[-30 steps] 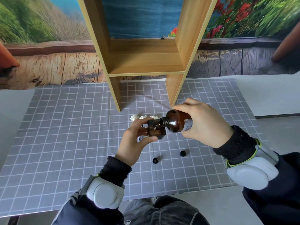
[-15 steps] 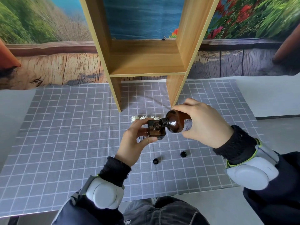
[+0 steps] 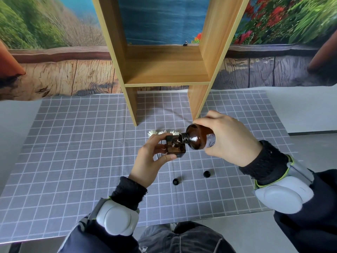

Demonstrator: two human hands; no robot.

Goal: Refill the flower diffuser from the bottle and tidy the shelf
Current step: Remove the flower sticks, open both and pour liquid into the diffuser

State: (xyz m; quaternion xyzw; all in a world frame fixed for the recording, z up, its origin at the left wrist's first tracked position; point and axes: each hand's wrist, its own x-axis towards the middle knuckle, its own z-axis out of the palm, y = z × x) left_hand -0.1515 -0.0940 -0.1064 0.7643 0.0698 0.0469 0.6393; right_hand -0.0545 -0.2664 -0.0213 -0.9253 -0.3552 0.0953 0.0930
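— What are the hands doing?
— The left hand [image 3: 148, 162] clamps the square diffuser [image 3: 175, 147]; the right hand [image 3: 230, 138] grips the amber bottle [image 3: 198, 137], tipped with its neck at the diffuser's mouth

— And around them?
— White flowers [image 3: 162, 133] lie at twelve o'clock from the diffuser, two black caps [image 3: 176, 181] [image 3: 206, 174] at six on the checked mat [image 3: 73, 152], and the wooden shelf [image 3: 166, 70] stands beyond at twelve
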